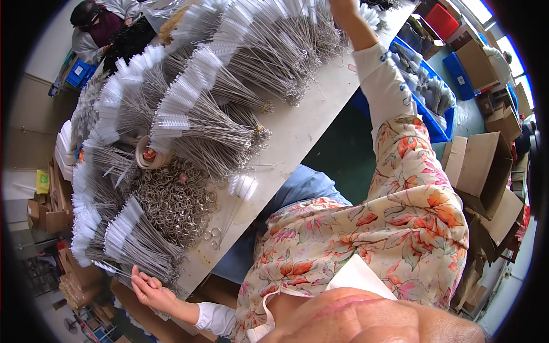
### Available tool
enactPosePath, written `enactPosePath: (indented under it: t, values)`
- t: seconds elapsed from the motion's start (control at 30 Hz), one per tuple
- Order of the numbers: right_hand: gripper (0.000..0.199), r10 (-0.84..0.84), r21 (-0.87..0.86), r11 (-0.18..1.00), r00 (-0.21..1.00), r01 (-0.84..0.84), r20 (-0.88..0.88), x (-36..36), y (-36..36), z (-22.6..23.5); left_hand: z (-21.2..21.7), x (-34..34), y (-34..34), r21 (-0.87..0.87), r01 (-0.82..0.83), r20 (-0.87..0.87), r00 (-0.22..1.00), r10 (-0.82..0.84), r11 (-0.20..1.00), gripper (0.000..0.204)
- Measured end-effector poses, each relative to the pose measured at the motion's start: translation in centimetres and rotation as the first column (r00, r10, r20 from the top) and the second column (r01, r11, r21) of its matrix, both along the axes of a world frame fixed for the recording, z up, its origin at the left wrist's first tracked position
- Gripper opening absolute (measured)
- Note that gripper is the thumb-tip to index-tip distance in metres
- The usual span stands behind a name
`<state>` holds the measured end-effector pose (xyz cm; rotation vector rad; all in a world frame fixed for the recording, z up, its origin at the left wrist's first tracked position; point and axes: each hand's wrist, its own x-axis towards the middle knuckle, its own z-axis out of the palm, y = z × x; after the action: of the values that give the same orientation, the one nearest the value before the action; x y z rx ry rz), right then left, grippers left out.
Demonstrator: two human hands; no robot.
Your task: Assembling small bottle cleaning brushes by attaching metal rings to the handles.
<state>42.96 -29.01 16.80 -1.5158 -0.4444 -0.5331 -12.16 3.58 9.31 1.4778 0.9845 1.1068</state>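
Observation:
My left hand (150, 290) is at the table's near left corner, with its thumb and fingers pinched on the wire stem of a small brush (104, 266) with white bristles. Beside it lies a bundle of similar wire-stemmed brushes (123, 231). My right hand (345, 8) reaches to the far side of the table, next to the far brush piles (286, 43). The top edge of the picture cuts off its fingers. Between the bundles is a heap of metal split rings (177, 191). A few loose brushes (243, 187) lie near the front edge.
Large brush bundles (189, 108) cover much of the white table (309, 123). A tape roll (150, 155) stands by the rings. Right of the table is a blue crate (437, 126) of brushes, with open cardboard boxes (480, 171) beyond. Another person (94, 31) sits at the far left.

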Motion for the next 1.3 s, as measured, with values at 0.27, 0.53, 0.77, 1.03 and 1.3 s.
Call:
enactPosePath:
  t: [0.27,0.53,0.77,1.03,1.3]
  values:
    - [0.018,-0.168,-0.618,0.762,0.981,0.194,0.1,9.3,-6.2,-10.6,-1.3,0.1,-0.7,-0.096,-0.001,0.067,0.998,0.007,0.995,0.031]
    - [0.023,-0.166,-0.692,0.722,0.97,-0.002,-0.176,7.8,-4.8,-8.7,-2.6,-1.5,-0.9,-0.159,0.019,0.096,0.995,-0.004,0.987,0.03]
    - [0.019,-0.331,-0.338,0.878,0.94,0.338,0.081,9.5,-5.0,-8.3,-4.1,-2.6,-1.1,-0.199,0.084,0.156,0.986,-0.053,0.976,0.03]
    - [0.021,0.603,-0.189,0.797,0.774,-0.574,0.192,-9.2,3.1,-0.1,-1.4,4.5,-6.8,-0.005,0.257,0.139,0.957,-0.254,0.966,0.026]
    - [0.029,0.927,0.153,0.21,0.148,-0.966,-0.344,-32.2,13.3,-5.9,-2.1,13.3,-9.6,0.692,0.358,-0.166,0.924,-0.343,0.627,0.023]
